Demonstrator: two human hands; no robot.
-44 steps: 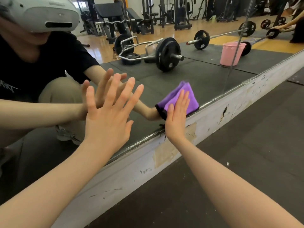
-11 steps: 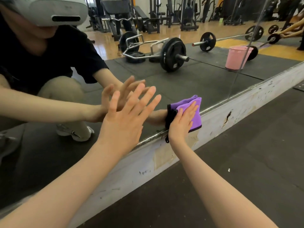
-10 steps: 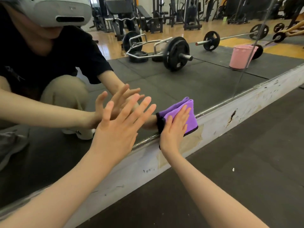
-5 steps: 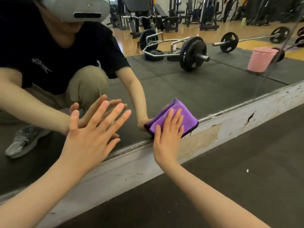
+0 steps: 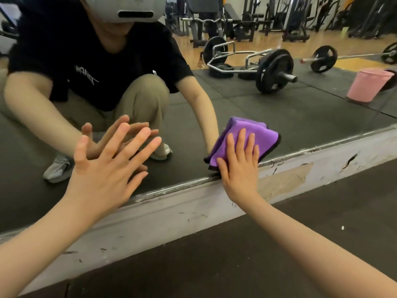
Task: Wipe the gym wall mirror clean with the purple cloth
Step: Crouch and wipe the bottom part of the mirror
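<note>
While the right hand (image 5: 239, 168) pressed the purple cloth (image 5: 247, 138) flat-fingered against the mirror (image 5: 300, 117) at its bottom edge, the left hand (image 5: 107, 171) hovered with fingers spread, grasping nothing. Only this lowest strip seemed covered; how much glass remained unwiped could not be told.

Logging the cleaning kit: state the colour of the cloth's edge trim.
Black trim on the purple cloth, clearest along its right edge in the head view.
</note>
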